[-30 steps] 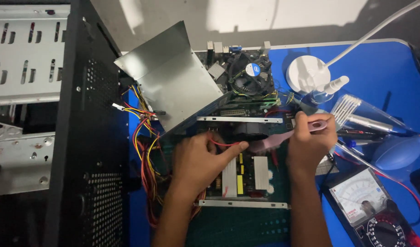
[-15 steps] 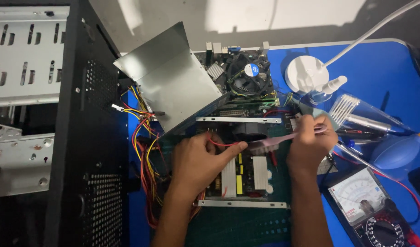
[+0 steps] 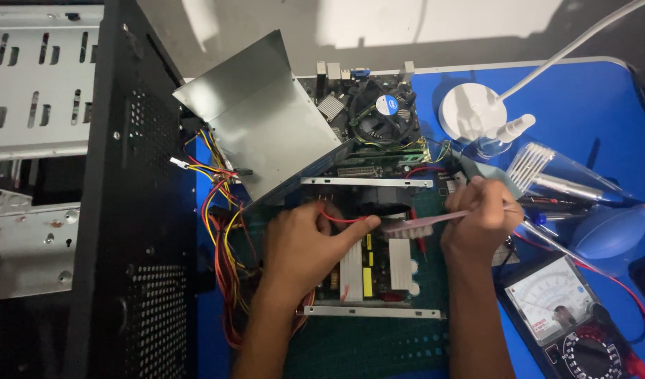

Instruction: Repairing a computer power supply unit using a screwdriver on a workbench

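My right hand pinches a pink brush over the opened power supply board; strokes should stay light. My left hand lies flat, holding a red wire aside, its grip enclosing nothing.

An opened power supply is seen near the front edge of the blue desk. It is touched by the left hand, whose index finger reaches a red wire. A pink brush is gripped by the right hand, bristles over the board. A multimeter is set by the desk's right front corner.
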